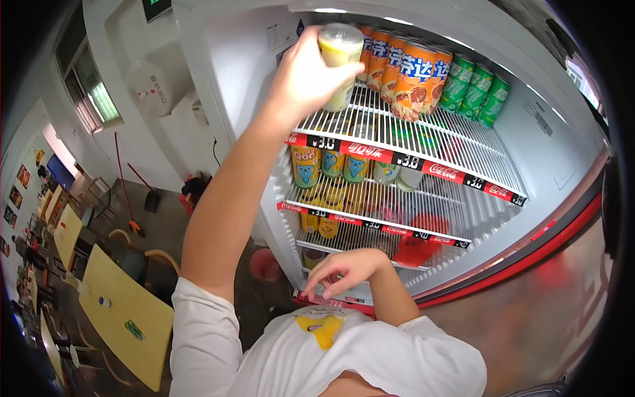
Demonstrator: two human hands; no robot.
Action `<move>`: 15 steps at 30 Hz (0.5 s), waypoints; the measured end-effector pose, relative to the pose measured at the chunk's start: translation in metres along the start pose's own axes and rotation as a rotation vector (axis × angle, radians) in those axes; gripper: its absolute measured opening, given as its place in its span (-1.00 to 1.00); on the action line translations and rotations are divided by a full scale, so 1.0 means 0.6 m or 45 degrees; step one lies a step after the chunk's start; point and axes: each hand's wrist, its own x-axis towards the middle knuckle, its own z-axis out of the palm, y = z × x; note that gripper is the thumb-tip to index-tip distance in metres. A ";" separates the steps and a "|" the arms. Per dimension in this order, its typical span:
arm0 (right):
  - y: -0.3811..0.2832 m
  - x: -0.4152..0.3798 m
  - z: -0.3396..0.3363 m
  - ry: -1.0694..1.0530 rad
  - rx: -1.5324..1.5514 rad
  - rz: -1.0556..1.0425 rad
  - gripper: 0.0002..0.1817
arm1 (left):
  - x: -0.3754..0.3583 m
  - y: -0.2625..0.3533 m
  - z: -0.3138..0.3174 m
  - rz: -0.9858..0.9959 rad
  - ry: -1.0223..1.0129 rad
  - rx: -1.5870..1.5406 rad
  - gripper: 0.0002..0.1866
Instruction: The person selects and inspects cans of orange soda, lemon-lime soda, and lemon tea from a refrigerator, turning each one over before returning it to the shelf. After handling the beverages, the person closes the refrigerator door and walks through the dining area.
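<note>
My left hand [305,78] is raised at the fridge's top shelf, closed around a pale yellow-green drink can [342,47] with a silver lid. The can is upright, a little tilted, at the shelf's left side. Orange Fanta-style cans [411,78] with Chinese lettering stand just right of it, and green cans [477,92] fill the right end. My right hand [349,272] hangs before my chest, below the shelves. Its fingers are loosely bent and apart, with nothing in them.
Lower shelves hold yellow Qoo cans [305,165] and clear bottles [408,177]. Red price strips [370,152] edge the wire shelves. The fridge door [529,255] swings out at right. At left stand yellow tables [116,298], chairs [162,258], a broom [132,225] and a red bucket [264,264].
</note>
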 end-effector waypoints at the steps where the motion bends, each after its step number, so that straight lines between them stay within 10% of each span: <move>1: 0.002 0.004 0.000 0.012 0.000 -0.039 -0.60 | 0.023 -0.024 0.018 -0.064 -0.056 -0.035 -0.23; 12: 0.014 0.010 0.006 0.053 0.066 -0.022 -0.60 | 0.157 -0.158 0.127 -0.319 -0.194 0.357 -0.39; 15: 0.020 0.007 0.013 0.073 0.045 -0.104 -0.60 | 0.170 -0.170 0.125 -0.419 -0.340 0.305 -0.11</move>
